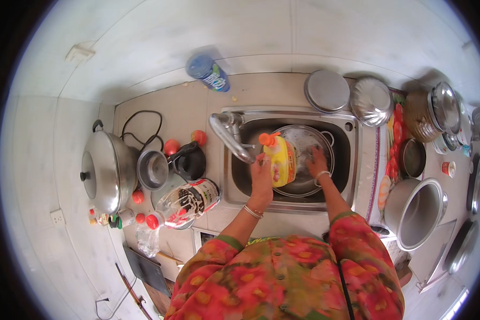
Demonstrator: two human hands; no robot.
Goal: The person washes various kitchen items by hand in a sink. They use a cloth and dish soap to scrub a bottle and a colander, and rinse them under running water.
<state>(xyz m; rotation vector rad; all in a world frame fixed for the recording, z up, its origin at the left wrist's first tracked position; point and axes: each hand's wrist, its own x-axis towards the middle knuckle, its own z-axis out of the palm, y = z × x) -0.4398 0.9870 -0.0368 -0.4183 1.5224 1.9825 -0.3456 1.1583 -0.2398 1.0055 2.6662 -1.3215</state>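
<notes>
My left hand (262,176) grips a yellow plastic bottle (278,162) with an orange cap over the left side of the sink. Under and beside the bottle, a round metal pot (302,192) with loop handles sits in the stainless steel sink (354,160), holding sudsy water. My right hand (317,162) is inside the pot, fingers spread in the suds; its fingertips are partly hidden by foam. The metal faucet (232,140) reaches over the sink's left side, its spout end close to my left hand.
Left of the sink are a lidded metal pot (108,168), a small saucepan (153,170), a black pan (190,162), tomatoes and a large clear bottle (188,202). A blue container (208,72) stands behind. To the right are a large open pot (416,214), metal bowls and lids.
</notes>
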